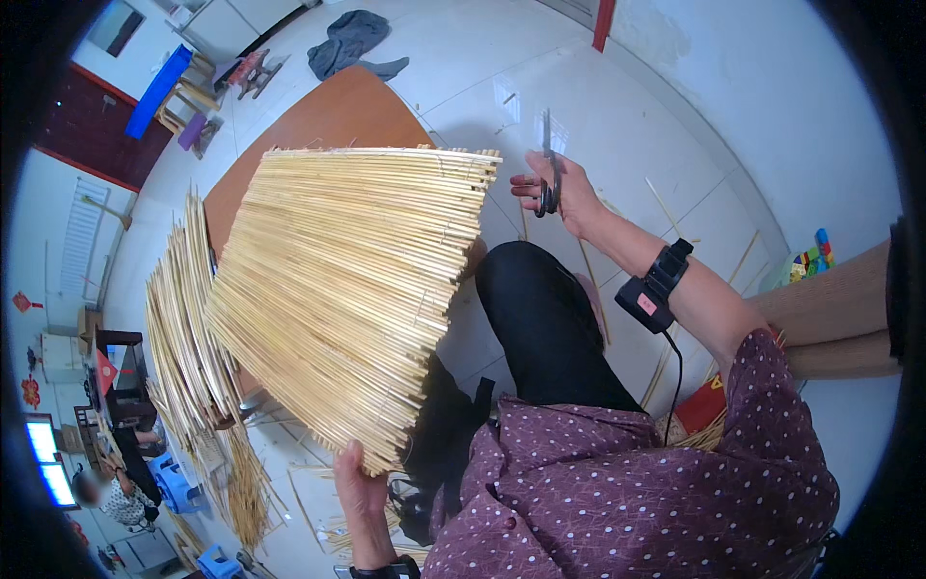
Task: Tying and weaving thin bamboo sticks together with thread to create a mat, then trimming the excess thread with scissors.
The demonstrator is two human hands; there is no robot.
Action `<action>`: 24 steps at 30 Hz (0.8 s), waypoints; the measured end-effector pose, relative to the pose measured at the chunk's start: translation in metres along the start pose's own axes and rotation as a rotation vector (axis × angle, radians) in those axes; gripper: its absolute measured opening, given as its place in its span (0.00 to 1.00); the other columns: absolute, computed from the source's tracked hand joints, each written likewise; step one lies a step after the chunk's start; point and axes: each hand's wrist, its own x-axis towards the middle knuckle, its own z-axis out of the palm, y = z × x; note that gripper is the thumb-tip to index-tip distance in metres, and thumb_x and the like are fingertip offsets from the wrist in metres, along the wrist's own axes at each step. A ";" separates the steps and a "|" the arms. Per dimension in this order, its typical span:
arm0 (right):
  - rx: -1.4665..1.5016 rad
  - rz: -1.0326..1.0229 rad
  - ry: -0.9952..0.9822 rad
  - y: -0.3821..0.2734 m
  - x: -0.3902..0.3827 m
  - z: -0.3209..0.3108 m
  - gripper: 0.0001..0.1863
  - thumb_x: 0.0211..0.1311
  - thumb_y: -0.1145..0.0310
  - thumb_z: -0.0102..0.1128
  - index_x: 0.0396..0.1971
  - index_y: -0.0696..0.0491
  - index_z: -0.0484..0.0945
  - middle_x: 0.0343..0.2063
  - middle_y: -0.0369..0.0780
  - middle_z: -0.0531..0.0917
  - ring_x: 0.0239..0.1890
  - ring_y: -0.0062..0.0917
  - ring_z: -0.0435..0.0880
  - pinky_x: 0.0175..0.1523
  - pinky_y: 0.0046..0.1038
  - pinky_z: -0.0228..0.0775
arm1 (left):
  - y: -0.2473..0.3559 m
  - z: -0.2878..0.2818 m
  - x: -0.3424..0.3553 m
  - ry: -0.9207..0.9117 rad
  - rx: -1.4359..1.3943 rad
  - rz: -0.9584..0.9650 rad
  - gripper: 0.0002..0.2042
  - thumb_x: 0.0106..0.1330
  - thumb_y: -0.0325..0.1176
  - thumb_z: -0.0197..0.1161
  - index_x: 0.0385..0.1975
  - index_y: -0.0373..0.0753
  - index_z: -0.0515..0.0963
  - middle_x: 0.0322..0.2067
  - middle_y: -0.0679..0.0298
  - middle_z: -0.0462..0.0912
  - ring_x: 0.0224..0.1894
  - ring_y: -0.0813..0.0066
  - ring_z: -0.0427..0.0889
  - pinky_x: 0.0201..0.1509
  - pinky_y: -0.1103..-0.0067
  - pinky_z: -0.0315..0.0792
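Note:
My left hand (pixel 359 490) grips the near edge of a woven mat of pale yellow reed sticks (pixel 347 280), held up tilted over my lap. My right hand (pixel 569 193) holds a pair of dark scissors (pixel 548 174) upright, just right of the mat's far ragged edge, apart from it. A black band with a small device (pixel 656 285) and a cable sits on my right wrist. My black-trousered knee (pixel 540 318) shows below the mat.
A stack of similar reed mats (pixel 183 328) lies at left beside a brown board (pixel 328 121). Loose sticks (pixel 666 207) lie scattered on the white tiled floor. A grey cloth (pixel 349 41) lies beyond. Another person's legs (pixel 839 309) enter at right. Blue stools (pixel 178 482) stand lower left.

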 end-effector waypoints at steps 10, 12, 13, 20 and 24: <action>0.076 0.103 -0.264 -0.016 -0.028 0.003 0.23 0.53 0.65 0.70 0.44 0.59 0.70 0.27 0.39 0.78 0.23 0.25 0.79 0.25 0.24 0.76 | 0.016 -0.057 0.029 -0.108 0.110 -0.007 0.27 0.61 0.36 0.62 0.57 0.30 0.64 0.50 0.54 0.76 0.51 0.62 0.79 0.54 0.66 0.75; 0.024 0.109 -0.238 -0.018 -0.043 0.003 0.22 0.51 0.69 0.69 0.44 0.59 0.70 0.26 0.39 0.77 0.22 0.24 0.78 0.24 0.23 0.74 | 0.024 -0.046 0.034 -0.146 0.114 0.026 0.27 0.61 0.36 0.62 0.57 0.31 0.64 0.51 0.54 0.75 0.51 0.61 0.79 0.54 0.66 0.76; -0.005 0.097 -0.203 -0.017 -0.048 0.002 0.23 0.51 0.70 0.69 0.45 0.59 0.70 0.26 0.38 0.77 0.23 0.23 0.78 0.25 0.23 0.74 | 0.025 -0.048 0.039 -0.173 0.138 0.016 0.25 0.65 0.39 0.58 0.58 0.33 0.64 0.53 0.55 0.75 0.52 0.62 0.78 0.55 0.67 0.74; -0.067 0.078 -0.175 -0.007 -0.073 0.001 0.25 0.50 0.69 0.69 0.47 0.58 0.69 0.27 0.36 0.77 0.27 0.20 0.79 0.28 0.22 0.75 | 0.016 -0.059 0.059 0.018 -0.042 0.008 0.23 0.71 0.43 0.47 0.61 0.36 0.63 0.56 0.58 0.73 0.56 0.64 0.75 0.60 0.67 0.69; -0.082 0.067 -0.171 -0.004 -0.074 -0.001 0.24 0.51 0.68 0.68 0.47 0.57 0.70 0.29 0.37 0.78 0.27 0.19 0.78 0.28 0.21 0.74 | 0.021 -0.063 0.073 -0.018 0.005 0.016 0.23 0.68 0.40 0.52 0.58 0.33 0.64 0.53 0.57 0.75 0.54 0.63 0.76 0.57 0.66 0.72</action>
